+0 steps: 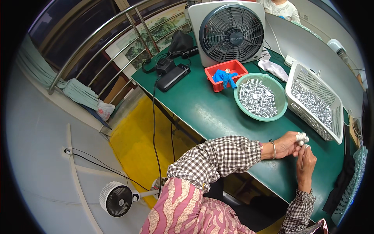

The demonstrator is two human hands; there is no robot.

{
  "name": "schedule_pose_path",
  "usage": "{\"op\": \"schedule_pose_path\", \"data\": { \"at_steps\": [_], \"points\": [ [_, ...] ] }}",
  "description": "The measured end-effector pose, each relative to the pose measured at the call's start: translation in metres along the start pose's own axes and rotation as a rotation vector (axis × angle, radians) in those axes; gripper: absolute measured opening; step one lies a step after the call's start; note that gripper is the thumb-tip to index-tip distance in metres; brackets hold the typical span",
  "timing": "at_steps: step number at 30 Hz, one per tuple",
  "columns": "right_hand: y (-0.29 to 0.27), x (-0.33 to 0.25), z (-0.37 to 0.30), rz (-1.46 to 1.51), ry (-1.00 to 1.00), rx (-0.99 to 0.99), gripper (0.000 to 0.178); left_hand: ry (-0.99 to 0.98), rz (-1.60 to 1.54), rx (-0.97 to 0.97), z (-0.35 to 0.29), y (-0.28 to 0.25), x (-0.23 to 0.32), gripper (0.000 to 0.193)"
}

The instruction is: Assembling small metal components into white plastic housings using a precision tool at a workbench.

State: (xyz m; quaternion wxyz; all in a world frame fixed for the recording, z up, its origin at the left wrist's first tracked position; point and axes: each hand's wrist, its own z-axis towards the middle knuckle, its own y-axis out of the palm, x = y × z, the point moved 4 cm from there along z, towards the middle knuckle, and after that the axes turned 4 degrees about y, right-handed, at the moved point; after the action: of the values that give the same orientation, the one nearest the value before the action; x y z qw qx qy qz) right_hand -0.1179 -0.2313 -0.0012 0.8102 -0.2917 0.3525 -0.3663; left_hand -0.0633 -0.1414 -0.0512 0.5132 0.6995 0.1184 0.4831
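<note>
My left hand [287, 144] and my right hand [306, 160] meet above the green table at its right side, fingertips close together. White coverings wrap some of the fingertips. The left fingers are pinched round something small that I cannot make out. In the closed right hand is a thin, stick-like tool, mostly hidden by the fingers. Nearest to the hands is a white plastic basket [291, 93] of small silvery metal pieces [311, 102]. A pale green bowl [281, 107] left of it holds several more such silvery pieces [257, 97].
On the green table [202, 113] stand a red bin [218, 86] with a blue glove [224, 77], a large box fan [233, 35] and a black power bank [174, 77] with cables. A teal basket [352, 187] lines the right edge. Another person [284, 9] sits beyond the divider.
</note>
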Motion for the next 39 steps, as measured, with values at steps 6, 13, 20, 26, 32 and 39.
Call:
{"op": "schedule_pose_path", "data": {
  "at_steps": [6, 13, 20, 26, 32, 39],
  "points": [
    [-0.0001, -0.0009, 0.0016, -0.013, -0.006, -0.009, 0.016, 0.009, 0.001, -0.002, -0.001, -0.0019, 0.0021, 0.023],
    [-0.0031, -0.0047, 0.002, -0.003, -0.035, 0.012, 0.017, -0.024, 0.03, -0.027, -0.001, 0.0008, 0.0032, 0.023],
    [-0.0034, -0.0053, 0.0012, -0.031, -0.044, -0.005, 0.016, -0.033, 0.049, -0.019, -0.0013, -0.0012, 0.0025, 0.023],
    [-0.0017, -0.0005, 0.0036, -0.013, 0.003, -0.039, 0.016, -0.045, 0.073, -0.005, -0.0026, 0.0011, 0.0005, 0.024],
    [0.0017, 0.0031, 0.0008, 0.074, 0.027, -0.042, 0.016, -0.038, 0.031, -0.039, -0.002, 0.0021, 0.0018, 0.023],
    [0.0018, 0.0025, 0.0008, -0.005, -0.017, -0.031, 0.016, -0.013, 0.016, -0.03, -0.003, 0.005, 0.0049, 0.024]
  ]
}}
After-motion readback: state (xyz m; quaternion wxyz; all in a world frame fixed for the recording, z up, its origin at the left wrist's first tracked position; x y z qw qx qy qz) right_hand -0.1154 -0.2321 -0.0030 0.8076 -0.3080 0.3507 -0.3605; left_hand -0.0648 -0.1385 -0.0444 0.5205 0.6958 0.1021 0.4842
